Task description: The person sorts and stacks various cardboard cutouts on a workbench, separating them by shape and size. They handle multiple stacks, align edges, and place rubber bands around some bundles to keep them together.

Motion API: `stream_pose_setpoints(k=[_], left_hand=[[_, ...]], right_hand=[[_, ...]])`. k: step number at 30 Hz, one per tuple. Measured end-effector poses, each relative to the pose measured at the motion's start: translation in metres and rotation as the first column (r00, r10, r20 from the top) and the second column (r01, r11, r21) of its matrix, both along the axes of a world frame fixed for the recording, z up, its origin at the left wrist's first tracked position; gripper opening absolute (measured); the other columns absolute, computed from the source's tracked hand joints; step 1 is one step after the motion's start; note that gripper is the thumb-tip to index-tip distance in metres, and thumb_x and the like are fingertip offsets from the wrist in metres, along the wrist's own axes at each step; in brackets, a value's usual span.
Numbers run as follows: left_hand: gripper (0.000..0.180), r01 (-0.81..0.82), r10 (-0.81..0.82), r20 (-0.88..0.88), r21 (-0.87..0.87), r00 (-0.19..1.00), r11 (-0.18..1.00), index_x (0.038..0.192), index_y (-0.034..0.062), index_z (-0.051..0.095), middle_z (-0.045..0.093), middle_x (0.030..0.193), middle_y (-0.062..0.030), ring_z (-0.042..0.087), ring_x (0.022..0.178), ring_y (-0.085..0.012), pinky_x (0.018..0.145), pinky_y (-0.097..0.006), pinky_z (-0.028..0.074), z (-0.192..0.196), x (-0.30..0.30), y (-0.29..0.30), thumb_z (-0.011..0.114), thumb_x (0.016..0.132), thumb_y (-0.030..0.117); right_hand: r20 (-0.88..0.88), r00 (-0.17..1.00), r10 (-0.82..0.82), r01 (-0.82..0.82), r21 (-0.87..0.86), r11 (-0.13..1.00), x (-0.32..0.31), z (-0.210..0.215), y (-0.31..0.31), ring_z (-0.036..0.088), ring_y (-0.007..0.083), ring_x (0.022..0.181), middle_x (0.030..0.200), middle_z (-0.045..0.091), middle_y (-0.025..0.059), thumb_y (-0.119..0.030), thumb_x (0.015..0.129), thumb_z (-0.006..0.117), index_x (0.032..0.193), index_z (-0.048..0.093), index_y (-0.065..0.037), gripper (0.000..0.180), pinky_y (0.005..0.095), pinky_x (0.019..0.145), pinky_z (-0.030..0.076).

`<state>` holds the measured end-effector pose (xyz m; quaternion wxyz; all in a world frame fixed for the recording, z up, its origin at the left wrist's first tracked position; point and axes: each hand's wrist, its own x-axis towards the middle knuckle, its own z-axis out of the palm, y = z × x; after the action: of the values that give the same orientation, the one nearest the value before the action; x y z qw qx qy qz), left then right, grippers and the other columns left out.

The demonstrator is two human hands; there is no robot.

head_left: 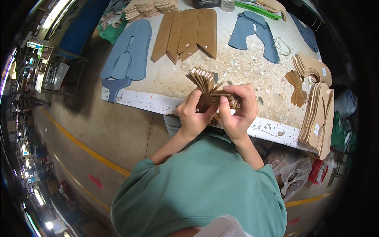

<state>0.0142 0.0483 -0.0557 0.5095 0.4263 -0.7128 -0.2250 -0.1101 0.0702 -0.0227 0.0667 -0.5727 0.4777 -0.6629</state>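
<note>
White fabric point(223, 228), below fingers; left fingers point(193, 99) and right fingers point(247, 96), slightly parted, pinch fanned brown bundle point(203, 81); brown panels point(188, 31) beyond.

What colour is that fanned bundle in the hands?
The fanned bundle of thin flat pieces is brown; head view shows it best.

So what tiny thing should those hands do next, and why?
Perhaps the right hand could ease one strip aside with its thumb while the left hand grips the rest. The bundle of brown strips is fanned open between both hands, its small white labels spread apart, and the right thumb already rests against the strips.
</note>
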Motion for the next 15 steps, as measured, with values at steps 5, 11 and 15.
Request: stream_pose_setpoints(k=[5, 11, 15], left_hand=[[0.038, 0.038, -0.036, -0.088, 0.019, 0.995, 0.999, 0.101, -0.0004, 0.061, 0.067, 0.085, -0.0145, 0.068, 0.071, -0.0306, 0.061, -0.036, 0.053, 0.002, -0.004, -0.001, 0.077, 0.067, 0.007], [0.049, 0.099, -0.102, -0.086, -0.037, 0.991, 0.994, 0.119, -0.0075, 0.055, 0.068, 0.105, -0.0187, 0.069, 0.092, -0.0250, 0.078, -0.032, 0.055, 0.002, -0.005, -0.002, 0.074, 0.074, 0.002], [0.046, 0.046, -0.052, -0.125, -0.043, 0.991, 0.998, 0.110, -0.0016, 0.062, 0.070, 0.098, -0.0150, 0.071, 0.081, -0.0290, 0.069, -0.035, 0.055, 0.000, -0.007, -0.003, 0.078, 0.068, 0.006]], right_hand=[[0.122, 0.992, 0.014, -0.009, -0.044, 0.999, 0.003, -0.004, 0.000, 0.052, 0.0152, 0.065, 0.079, 0.053, 0.0087, 0.003, 0.070, 0.068, 0.090, 0.052, -0.001, 0.026, 0.0248, 0.059, 0.043], [0.220, 0.969, 0.110, -0.091, -0.096, 0.991, 0.004, -0.009, 0.002, 0.053, 0.0146, 0.067, 0.079, 0.051, 0.0090, 0.003, 0.074, 0.068, 0.087, 0.048, -0.002, 0.024, 0.0247, 0.060, 0.044], [0.323, 0.932, 0.165, -0.130, -0.127, 0.983, 0.008, -0.012, 0.000, 0.054, 0.0134, 0.069, 0.086, 0.050, 0.0091, 0.005, 0.075, 0.067, 0.098, 0.044, -0.003, 0.033, 0.0241, 0.063, 0.045]])
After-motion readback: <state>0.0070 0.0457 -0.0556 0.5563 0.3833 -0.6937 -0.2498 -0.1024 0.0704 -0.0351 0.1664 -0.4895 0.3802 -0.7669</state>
